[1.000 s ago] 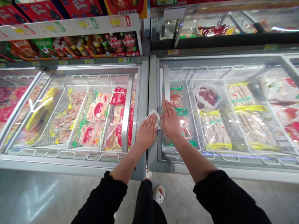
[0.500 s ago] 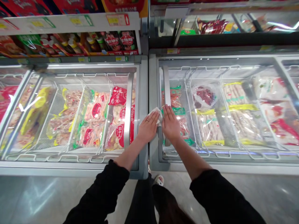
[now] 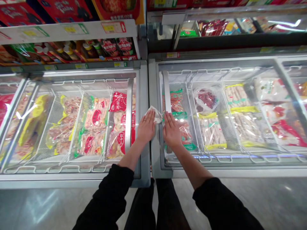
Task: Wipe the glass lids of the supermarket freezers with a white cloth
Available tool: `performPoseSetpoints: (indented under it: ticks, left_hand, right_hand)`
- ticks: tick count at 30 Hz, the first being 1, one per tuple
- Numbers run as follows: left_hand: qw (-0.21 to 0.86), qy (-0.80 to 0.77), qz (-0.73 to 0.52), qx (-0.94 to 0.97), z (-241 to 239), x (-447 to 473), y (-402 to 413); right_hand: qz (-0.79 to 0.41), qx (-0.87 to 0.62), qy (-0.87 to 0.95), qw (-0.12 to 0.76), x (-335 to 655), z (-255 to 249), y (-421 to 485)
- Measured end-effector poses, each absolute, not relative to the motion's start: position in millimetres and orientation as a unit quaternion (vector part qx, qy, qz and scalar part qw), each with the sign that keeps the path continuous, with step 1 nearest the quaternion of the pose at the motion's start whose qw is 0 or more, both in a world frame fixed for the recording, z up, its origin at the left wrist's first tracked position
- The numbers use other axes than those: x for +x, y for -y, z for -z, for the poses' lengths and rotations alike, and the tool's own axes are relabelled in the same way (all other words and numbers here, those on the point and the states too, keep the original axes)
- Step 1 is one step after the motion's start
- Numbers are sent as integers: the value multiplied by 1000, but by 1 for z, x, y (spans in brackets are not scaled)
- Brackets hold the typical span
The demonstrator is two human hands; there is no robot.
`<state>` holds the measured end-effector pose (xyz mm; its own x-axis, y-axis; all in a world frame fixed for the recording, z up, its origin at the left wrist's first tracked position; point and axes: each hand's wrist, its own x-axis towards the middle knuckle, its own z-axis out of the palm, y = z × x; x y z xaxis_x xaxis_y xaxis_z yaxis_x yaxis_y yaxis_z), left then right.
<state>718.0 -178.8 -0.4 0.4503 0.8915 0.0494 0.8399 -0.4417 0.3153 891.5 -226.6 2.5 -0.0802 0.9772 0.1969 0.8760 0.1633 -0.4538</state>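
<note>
My left hand point(image 3: 146, 127) presses a white cloth point(image 3: 155, 115) down onto the freezer edges, its fingers stretched over it. The cloth sticks out past the fingertips, across the seam between the left freezer point(image 3: 143, 95) and the right freezer point(image 3: 153, 83). My right hand point(image 3: 171, 130) lies open, palm down and fingers straight, on the right freezer's lid by its upright handle strip point(image 3: 166, 91). It holds nothing. The thumb of the left hand cannot be made out. Below the glass by my right hand sit green-edged food packs point(image 3: 184, 127).
Red and white frozen packs point(image 3: 117, 135) lie in wire baskets under the left lid, beside its metal handle strip point(image 3: 128, 111). A bagged dark red item point(image 3: 206, 99) sits under the right lid. Behind stand shelves with sauce bottles point(image 3: 69, 52) and red boxes point(image 3: 68, 12).
My left hand and the cloth have shifted a little left, away from the right lid's handle strip. The right hand stays close to its place. The whole view has shifted slightly.
</note>
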Motion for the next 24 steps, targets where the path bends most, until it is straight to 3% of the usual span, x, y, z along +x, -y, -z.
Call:
performPoseSetpoints:
  ticks: [4, 11, 15, 19, 24]
  left_hand:
    - [120, -486, -91, 861, 5, 720, 204]
    - [122, -505, -96, 849, -6, 742, 129]
    - [128, -538, -98, 828, -6, 740, 145]
    - [129, -531, -88, 833, 0, 742, 169]
    - [133, -506, -89, 847, 1, 753, 123]
  right_hand:
    - [-130, -638, 724, 228, 891, -5, 226]
    - [-129, -636, 725, 230, 890, -5, 225]
    - [-147, -638, 724, 219, 891, -8, 222]
    - [-155, -646, 717, 211, 895, -11, 189]
    - [-137, -664, 700, 222, 905, -8, 118]
